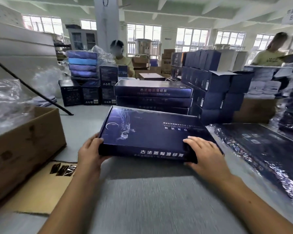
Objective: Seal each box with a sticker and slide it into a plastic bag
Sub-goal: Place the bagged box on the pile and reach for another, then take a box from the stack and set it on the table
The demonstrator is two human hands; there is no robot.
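Note:
A flat dark blue box (156,132) with a pale dragon print and white lettering hangs just above the grey table, its near edge toward me. My left hand (90,152) grips its near left corner, thumb on the lid. My right hand (205,154) holds the near right corner, fingers spread on the lid and thumb under the front edge. Dark stickers (63,169) lie on a brown card sheet at the left. A stack of bagged dark boxes in shiny plastic (264,149) lies at the right.
Behind the held box stands a stack of like boxes (153,97). Taller dark box stacks (215,88) fill the back right. An open carton (22,146) with clear plastic sits at left. Two people work beyond the table.

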